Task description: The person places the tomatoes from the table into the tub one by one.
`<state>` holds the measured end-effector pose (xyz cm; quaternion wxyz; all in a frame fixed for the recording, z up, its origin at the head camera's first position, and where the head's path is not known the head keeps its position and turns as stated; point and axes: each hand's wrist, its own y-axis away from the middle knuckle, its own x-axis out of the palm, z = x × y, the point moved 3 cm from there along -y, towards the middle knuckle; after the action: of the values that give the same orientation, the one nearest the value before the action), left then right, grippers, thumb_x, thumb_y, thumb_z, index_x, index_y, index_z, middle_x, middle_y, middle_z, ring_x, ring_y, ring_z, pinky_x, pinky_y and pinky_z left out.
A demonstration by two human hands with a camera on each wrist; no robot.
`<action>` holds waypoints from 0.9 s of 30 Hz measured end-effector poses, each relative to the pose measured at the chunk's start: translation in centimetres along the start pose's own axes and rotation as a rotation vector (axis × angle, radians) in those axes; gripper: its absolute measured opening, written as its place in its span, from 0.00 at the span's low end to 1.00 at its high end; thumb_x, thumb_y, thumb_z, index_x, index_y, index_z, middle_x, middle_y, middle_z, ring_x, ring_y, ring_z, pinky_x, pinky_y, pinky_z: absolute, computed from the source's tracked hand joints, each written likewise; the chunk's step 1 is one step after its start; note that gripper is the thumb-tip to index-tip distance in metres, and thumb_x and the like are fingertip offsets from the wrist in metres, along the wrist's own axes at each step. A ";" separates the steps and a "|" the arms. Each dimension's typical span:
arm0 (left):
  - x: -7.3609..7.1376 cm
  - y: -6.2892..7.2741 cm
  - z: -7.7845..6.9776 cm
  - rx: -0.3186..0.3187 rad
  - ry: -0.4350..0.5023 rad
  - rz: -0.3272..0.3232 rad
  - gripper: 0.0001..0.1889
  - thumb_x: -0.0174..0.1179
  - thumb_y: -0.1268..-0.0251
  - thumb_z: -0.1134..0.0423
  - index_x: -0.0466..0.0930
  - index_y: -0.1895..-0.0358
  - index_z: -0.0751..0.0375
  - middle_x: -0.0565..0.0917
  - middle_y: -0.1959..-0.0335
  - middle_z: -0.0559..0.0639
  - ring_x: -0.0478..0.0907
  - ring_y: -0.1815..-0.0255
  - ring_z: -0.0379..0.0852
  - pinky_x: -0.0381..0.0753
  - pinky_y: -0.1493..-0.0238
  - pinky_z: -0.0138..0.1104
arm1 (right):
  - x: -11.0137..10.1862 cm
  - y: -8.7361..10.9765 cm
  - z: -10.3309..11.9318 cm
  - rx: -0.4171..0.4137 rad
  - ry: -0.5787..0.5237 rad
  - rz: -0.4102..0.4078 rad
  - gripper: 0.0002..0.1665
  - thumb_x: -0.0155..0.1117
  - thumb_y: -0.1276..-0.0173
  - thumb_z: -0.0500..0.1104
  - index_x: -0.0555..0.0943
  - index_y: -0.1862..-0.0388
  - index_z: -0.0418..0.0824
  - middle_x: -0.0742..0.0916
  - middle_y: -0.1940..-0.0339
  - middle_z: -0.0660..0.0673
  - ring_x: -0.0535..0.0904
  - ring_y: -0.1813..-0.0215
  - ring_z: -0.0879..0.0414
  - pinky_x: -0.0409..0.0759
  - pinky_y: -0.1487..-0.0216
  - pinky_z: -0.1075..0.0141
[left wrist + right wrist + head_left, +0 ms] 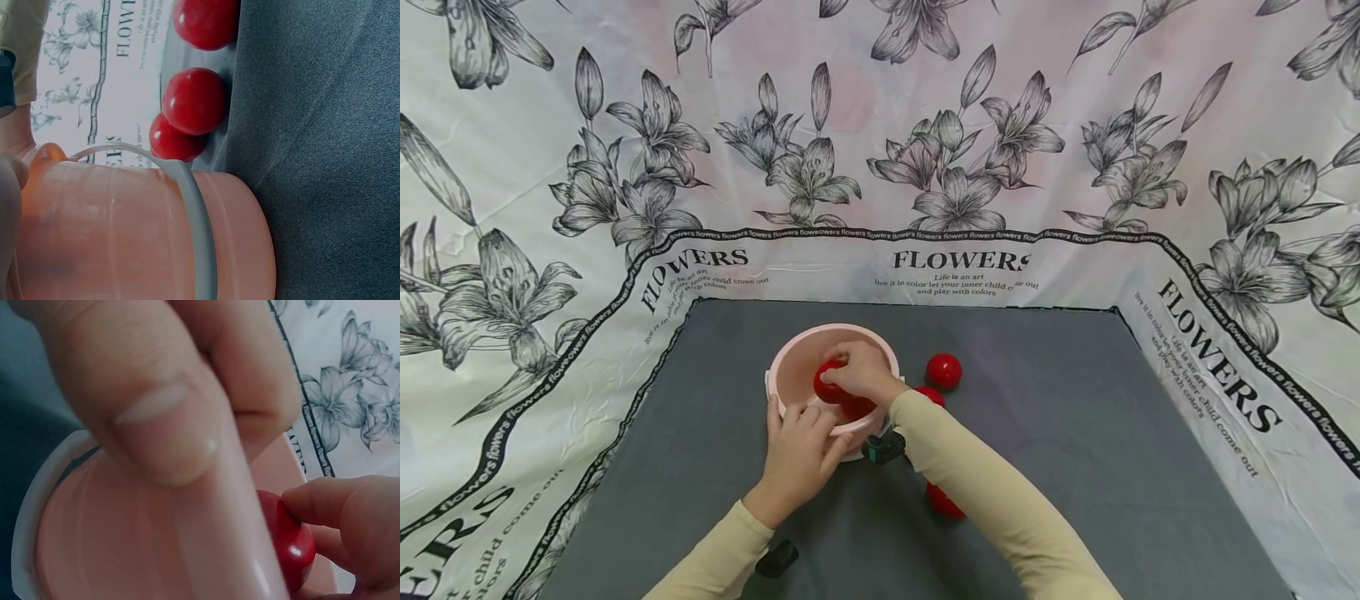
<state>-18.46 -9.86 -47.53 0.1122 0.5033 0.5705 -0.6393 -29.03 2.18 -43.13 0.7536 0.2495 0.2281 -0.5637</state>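
The person's right fingers (848, 351) pinch while the left fingers (808, 417) grip, thumb (837, 452) opposed.

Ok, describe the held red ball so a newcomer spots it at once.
On the grey surface, find the pink bucket. Looking into its opening, find the red ball held by the right hand. Unlike the other red balls, it alone has fingers on it.
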 end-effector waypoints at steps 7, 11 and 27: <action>0.0 -0.1 0.1 -0.023 -0.003 0.006 0.12 0.64 0.36 0.49 0.81 0.63 0.53 0.84 0.66 0.53 0.76 0.54 0.56 0.59 0.33 0.76 | -0.2 -0.4 0.0 0.002 -0.019 -0.044 0.21 0.67 0.32 0.42 0.83 0.41 0.40 0.88 0.43 0.39 0.83 0.41 0.44 0.85 0.41 0.50; 0.0 -0.1 0.1 -0.014 -0.004 -0.007 0.12 0.64 0.36 0.50 0.81 0.63 0.54 0.83 0.67 0.53 0.76 0.55 0.56 0.59 0.33 0.76 | -0.2 -0.5 -0.1 -0.011 -0.042 -0.046 0.21 0.67 0.32 0.42 0.82 0.41 0.39 0.88 0.43 0.39 0.83 0.41 0.43 0.85 0.41 0.50; 0.2 0.0 0.1 0.006 -0.011 -0.020 0.12 0.62 0.37 0.50 0.79 0.67 0.55 0.81 0.69 0.53 0.76 0.56 0.57 0.60 0.35 0.77 | -1.6 0.5 0.0 -0.052 -0.072 -0.041 0.21 0.66 0.30 0.45 0.82 0.40 0.41 0.88 0.43 0.40 0.84 0.43 0.44 0.87 0.44 0.52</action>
<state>-18.61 -9.84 -47.72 0.1075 0.4943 0.5730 -0.6448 -28.99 3.48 -42.01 0.7559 0.2047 0.2203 -0.5815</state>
